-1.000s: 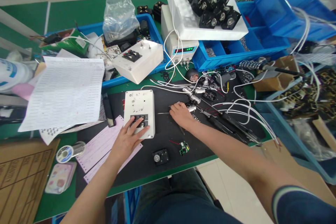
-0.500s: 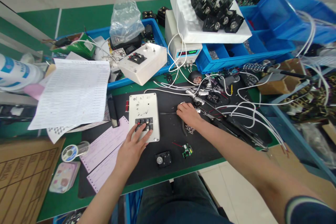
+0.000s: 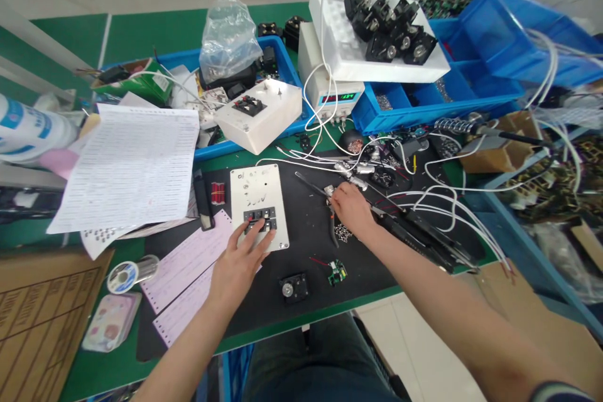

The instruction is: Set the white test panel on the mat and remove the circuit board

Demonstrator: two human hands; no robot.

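We see the left hand (image 3: 240, 260) lying flat and open on the near end of a white test box (image 3: 259, 206), its fingertips pressing the black terminal block (image 3: 259, 220) set into the box's lid; it grips nothing. The box lies flat on the black mat (image 3: 301, 245) that covers the middle of the green surface (image 3: 141, 31). Just to the right, our right hand (image 3: 351, 210) is closed loosely around a pair of pliers (image 3: 330, 201), whose dark handles stick out past the fingers towards the box and down towards us. Beside that hand a small heap of metal bits (image 3: 343, 232) lies on the mat. Nearer to us on the mat are a small black fan (image 3: 293, 287) and a little green circuit board (image 3: 338, 271), well apart from both hands. Left of the box lie pink forms (image 3: 188, 264), and a printed sheet (image 3: 127, 166) rests further left. White cables (image 3: 447, 201) trail across the right side of the surface
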